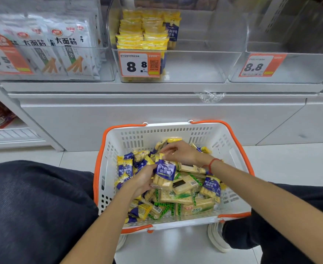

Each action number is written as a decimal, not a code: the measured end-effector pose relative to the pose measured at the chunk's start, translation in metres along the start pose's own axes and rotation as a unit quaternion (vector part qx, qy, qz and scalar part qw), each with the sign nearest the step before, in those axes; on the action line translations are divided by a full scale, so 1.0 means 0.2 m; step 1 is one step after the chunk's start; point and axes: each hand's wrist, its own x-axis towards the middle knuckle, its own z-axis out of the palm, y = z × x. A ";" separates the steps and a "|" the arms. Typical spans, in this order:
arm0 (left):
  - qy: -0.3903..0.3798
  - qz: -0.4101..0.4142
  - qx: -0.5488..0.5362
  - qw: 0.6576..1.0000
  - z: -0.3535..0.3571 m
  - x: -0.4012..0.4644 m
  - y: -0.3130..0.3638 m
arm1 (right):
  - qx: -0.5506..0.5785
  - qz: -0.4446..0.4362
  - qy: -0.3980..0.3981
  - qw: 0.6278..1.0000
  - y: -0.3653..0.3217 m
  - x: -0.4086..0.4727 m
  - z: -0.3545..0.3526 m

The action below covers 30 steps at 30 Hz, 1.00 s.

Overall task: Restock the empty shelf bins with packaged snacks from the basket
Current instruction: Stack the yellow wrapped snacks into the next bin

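Both grips clamp one blue-and-yellow snack pack [165, 173]: left hand [144, 181] supports below, right hand [182, 153] pinches top, lifting it from basket [176, 128].

Pale tiled floor [282, 164] with faint grout lines. White shelf ledge [157, 86] running across, above a plain white base panel [157, 115]. Scrap of clear plastic wrap [211, 96] caught on the ledge. Lower white shelf [10, 135] at far left. Even, bright light throughout.

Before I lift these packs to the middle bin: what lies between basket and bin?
Head view: only the white cabinet front and shelf ledge separate basket from middle bin.
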 end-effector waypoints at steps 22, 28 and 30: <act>0.061 -0.021 0.049 0.997 -0.02 0.18 -0.13 | -0.180 0.310 0.030 0.933 0.67 -0.26 -0.16; 0.032 -0.011 0.007 0.999 0.03 0.20 -0.13 | -0.102 0.371 0.085 0.919 0.70 -0.24 0.04; 0.032 -0.020 0.018 0.999 0.02 0.21 -0.14 | -0.093 0.397 0.126 0.905 0.72 -0.23 0.08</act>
